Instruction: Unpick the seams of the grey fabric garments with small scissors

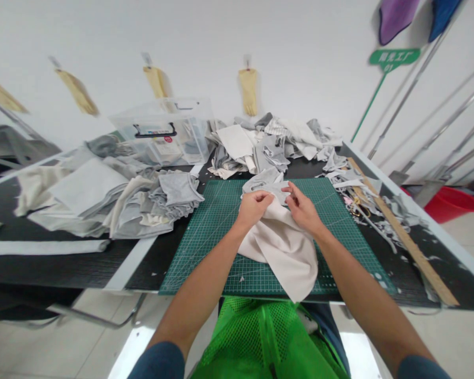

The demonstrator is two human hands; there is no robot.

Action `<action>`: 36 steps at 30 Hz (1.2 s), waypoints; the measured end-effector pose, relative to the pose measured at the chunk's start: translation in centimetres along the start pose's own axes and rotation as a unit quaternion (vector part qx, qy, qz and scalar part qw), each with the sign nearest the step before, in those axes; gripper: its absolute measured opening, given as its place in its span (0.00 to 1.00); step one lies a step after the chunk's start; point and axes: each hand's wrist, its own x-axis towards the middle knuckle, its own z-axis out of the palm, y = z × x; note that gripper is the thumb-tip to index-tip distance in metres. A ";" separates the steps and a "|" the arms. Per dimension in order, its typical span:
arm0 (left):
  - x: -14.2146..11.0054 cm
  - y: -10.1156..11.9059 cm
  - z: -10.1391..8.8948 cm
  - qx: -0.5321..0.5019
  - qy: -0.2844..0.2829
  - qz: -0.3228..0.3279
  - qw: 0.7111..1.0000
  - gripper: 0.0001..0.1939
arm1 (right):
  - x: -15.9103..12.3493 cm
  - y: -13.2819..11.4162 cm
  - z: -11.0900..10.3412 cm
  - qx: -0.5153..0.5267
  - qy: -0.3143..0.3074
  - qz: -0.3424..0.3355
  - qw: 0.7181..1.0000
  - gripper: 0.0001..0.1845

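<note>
A cream fabric piece point(280, 247) hangs in loose folds over the green cutting mat point(217, 231), its lower corner reaching the mat's front edge. My left hand point(255, 208) is closed in a pinch on the upper edge of this fabric. Beside it, my right hand point(301, 208) has its thumb and fingers apart, with the fingertips at the fabric's upper right edge. Just behind both hands lies a light grey fabric piece point(264, 180), partly covered by the cream one. Whether the right fingertips touch the grey piece cannot be made out.
Stacked grey and white fabrics point(89, 189) lie at left, before a clear plastic box point(161, 131). More fabric scraps point(268, 142) are heaped at the back. A wooden ruler point(403, 231) and small offcuts line the right side. A red bucket point(452, 204) stands beyond the table.
</note>
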 end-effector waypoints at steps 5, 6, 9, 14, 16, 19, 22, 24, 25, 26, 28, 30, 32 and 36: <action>0.2 -0.4 0.1 -0.005 0.026 -0.014 1.000 0.11 | -0.1 -0.6 -0.1 -0.083 0.025 -0.073 0.994 0.26; 0.2 -0.4 0.0 -0.003 0.027 -0.015 1.000 0.11 | -0.2 -0.8 -0.1 -0.090 0.030 -0.076 0.993 0.26; 0.2 -0.4 0.0 0.015 0.017 -0.007 1.000 0.11 | -0.3 -1.1 -0.3 -0.116 0.042 -0.087 0.989 0.26; 0.2 -0.3 -0.1 0.041 -0.004 0.008 0.999 0.12 | -0.4 -1.5 -0.3 -0.178 0.037 -0.118 0.976 0.26; 0.2 -0.3 -0.1 0.042 -0.007 0.007 0.999 0.12 | -0.5 -1.6 -0.1 -0.200 0.030 -0.134 0.970 0.28; 0.2 -0.3 -0.1 0.029 -0.009 -0.002 1.000 0.12 | -0.6 -1.6 0.3 -0.219 0.009 -0.152 0.964 0.29; 0.3 -0.4 0.0 0.007 -0.017 -0.018 1.000 0.12 | -0.9 -1.4 0.7 -0.221 0.000 -0.155 0.963 0.28; 0.3 -0.5 0.0 -0.016 -0.025 -0.033 0.999 0.11 | -1.0 -1.2 0.9 -0.219 0.009 -0.150 0.964 0.26; 0.4 -0.6 0.0 -0.029 -0.028 -0.040 0.998 0.11 | -1.0 -1.2 1.0 -0.217 0.012 -0.149 0.965 0.25; 0.4 -0.7 0.0 -0.040 -0.030 -0.047 0.998 0.12 | -1.0 -1.1 1.0 -0.216 0.015 -0.152 0.964 0.23; 0.4 -0.8 0.0 -0.060 -0.033 -0.058 0.996 0.13 | -0.9 -1.2 1.0 -0.211 0.019 -0.169 0.963 0.20; 0.4 -0.8 0.0 -0.080 -0.036 -0.064 0.994 0.14 | -0.8 -1.3 0.9 -0.207 0.025 -0.187 0.960 0.19; 0.4 -0.8 0.0 -0.106 -0.040 -0.068 0.991 0.16 | -0.7 -1.3 0.8 -0.205 0.036 -0.192 0.959 0.19; 0.3 -0.7 0.0 -0.156 -0.053 -0.081 0.983 0.19 | -0.7 -1.3 0.8 -0.201 0.050 -0.193 0.959 0.18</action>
